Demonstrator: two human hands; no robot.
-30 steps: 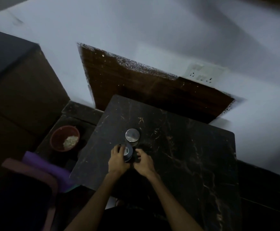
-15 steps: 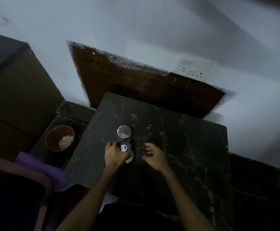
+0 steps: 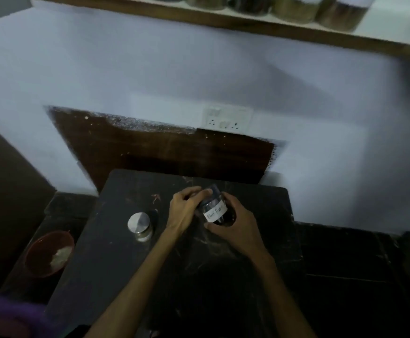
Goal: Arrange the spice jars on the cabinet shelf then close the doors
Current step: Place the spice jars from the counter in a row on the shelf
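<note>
item: labelled spice jar [image 3: 215, 209], dark contents, white handwritten label reading "black pepper" (last letters partly hidden). held tilted above the bench [image 3: 116, 252], lid end pointing up and away from the person. left hand [image 3: 184, 210] wrapped over the upper part near the lid, fingers [image 3: 200, 193] curled closed around it. right hand [image 3: 238, 226] cupping the lower part from the right and beneath, fingers closed on the glass. whether the jar's base touches the bench cannot be told.

item: second spice jar [image 3: 139, 225], shiny metal lid, upright on the bench, to the left of the left hand and apart from it; pale contents dimly seen below the lid.

item: bench, dark marbled top with light scratches, set against a pale wall.

item: cabinet shelf [image 3: 223, 21], wooden edge, along the top of the view, well above the bench; a row of jars [image 3: 294, 9] stands on it, only the lower parts in view, blurred.

item: reddish bowl [image 3: 49, 253], on a lower dark surface left of the bench, holding some pale material.

item: wall socket plate [image 3: 226, 118], white, on the wall above a dark wooden panel [image 3: 162, 152] behind the bench.
</note>
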